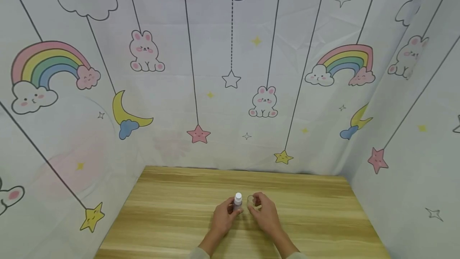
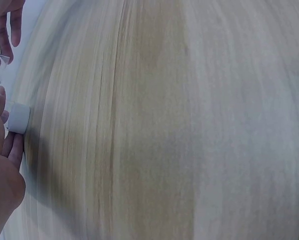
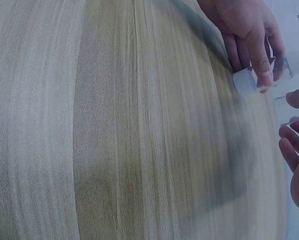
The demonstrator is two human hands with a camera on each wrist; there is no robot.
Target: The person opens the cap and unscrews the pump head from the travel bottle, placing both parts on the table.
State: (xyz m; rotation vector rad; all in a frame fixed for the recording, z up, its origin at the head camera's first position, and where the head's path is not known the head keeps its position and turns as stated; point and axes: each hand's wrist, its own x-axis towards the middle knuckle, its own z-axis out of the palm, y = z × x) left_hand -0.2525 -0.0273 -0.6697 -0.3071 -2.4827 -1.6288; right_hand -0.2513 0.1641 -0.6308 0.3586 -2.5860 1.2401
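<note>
My left hand (image 1: 223,216) grips a small upright bottle (image 1: 238,200) with a white, narrow-necked top. In the right wrist view, the bottle's white base (image 3: 245,82) juts out below my left fingers, and its middle looks clear. Just to the right, my right hand (image 1: 266,212) pinches a clear cap (image 1: 250,200) between thumb and fingers. The cap is held apart from the bottle, at about the height of its top. In the left wrist view, the clear cap (image 2: 3,61) shows at my right fingertips, while the white base (image 2: 19,118) is close over the tabletop.
Both hands are above a wood-grain table (image 1: 172,207). A white cloth backdrop (image 1: 230,143) printed with rainbows, rabbits and stars stands behind the table and along both sides.
</note>
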